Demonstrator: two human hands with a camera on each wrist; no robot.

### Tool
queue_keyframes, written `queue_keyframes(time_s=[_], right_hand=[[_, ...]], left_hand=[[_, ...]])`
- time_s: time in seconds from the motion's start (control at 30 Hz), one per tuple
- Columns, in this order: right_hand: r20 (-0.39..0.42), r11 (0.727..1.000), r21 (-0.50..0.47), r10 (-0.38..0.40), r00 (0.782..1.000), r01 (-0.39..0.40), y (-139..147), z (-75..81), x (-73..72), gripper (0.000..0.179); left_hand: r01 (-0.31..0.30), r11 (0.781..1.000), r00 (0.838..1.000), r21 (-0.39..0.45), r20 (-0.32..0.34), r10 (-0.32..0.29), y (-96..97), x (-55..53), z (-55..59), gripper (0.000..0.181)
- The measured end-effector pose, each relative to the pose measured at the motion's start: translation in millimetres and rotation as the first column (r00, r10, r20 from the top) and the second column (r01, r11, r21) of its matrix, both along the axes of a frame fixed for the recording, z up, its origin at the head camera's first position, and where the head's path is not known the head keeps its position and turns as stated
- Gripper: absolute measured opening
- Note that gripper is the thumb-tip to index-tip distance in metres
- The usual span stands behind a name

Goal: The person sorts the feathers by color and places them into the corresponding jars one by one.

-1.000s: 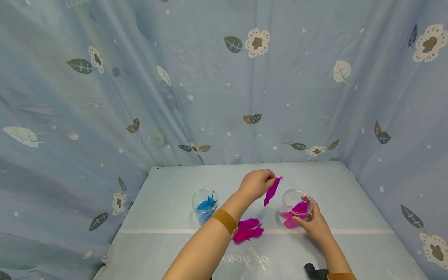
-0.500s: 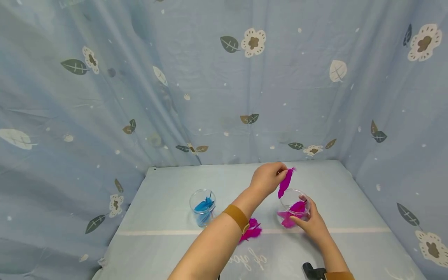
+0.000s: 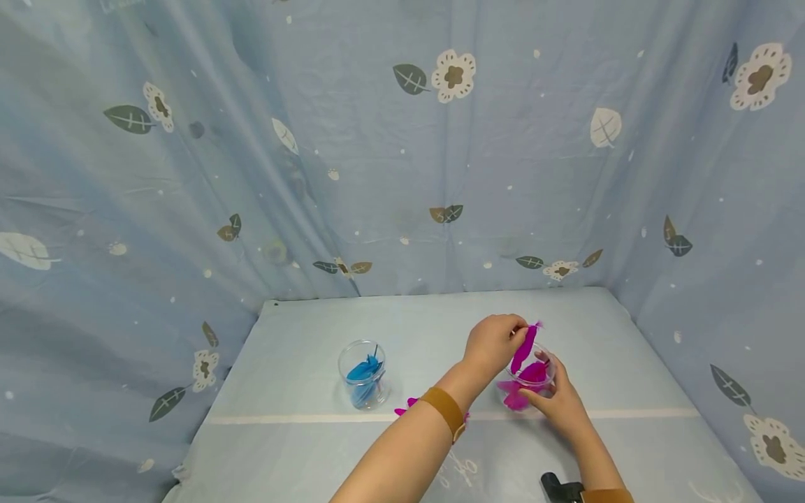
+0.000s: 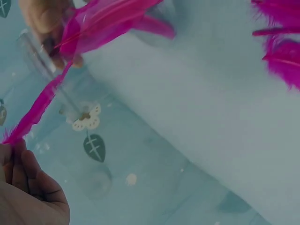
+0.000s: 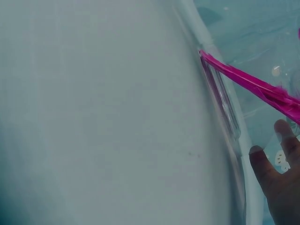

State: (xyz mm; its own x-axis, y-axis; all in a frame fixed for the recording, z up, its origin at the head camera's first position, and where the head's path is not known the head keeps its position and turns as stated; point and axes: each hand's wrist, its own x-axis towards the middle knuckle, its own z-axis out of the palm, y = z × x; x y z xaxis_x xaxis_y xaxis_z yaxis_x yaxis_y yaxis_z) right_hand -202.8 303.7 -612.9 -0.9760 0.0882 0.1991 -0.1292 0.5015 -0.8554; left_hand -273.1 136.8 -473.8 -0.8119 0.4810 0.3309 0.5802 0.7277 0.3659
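Observation:
My left hand pinches a magenta feather near its fluffy end, the rest hanging down at the mouth of a clear cup. My right hand grips this cup from the right, thumb in front. Several magenta and pink feathers stand in the cup. In the left wrist view, the pinched feather slants up from the left fingers towards the cup rim. A loose magenta feather pile on the table is mostly hidden behind my left forearm; part of the pile shows in the left wrist view.
Another clear cup holding blue feathers stands left of my left forearm. A black object sits at my right wrist by its brown band. Patterned blue curtains enclose the pale table at the back and sides.
My left hand has carried the feather right, then lowered it to the cup's mouth. My right hand keeps its grip on the cup, and my left forearm now covers most of the pile.

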Motion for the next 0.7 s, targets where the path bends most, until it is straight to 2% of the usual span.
queue_keyframes(time_s=[0.2,0.37,0.6,0.7], right_hand=[[0.047,1.0,-0.007,-0.013,0.999,0.013,-0.1,0.7,1.3,0.101],[0.09,1.0,-0.011,-0.015,0.996,0.016,0.5,1.7,1.6,0.105],[0.082,1.0,-0.021,-0.007,0.997,0.008,0.8,2.8,2.4,0.102],[0.101,1.0,-0.011,-0.017,0.995,0.018,1.0,4.6,2.3,0.105]], left_hand=[[-0.001,0.991,1.0,-0.134,-0.023,-0.002,0.5,7.3,-20.6,0.017],[0.003,0.97,0.998,-0.244,-0.053,-0.017,0.7,10.1,-33.9,0.015],[0.004,0.955,0.998,-0.296,-0.059,-0.022,-0.7,14.4,-36.0,0.018],[-0.013,0.964,0.996,-0.265,-0.09,-0.011,-5.0,14.7,-34.9,0.019]])
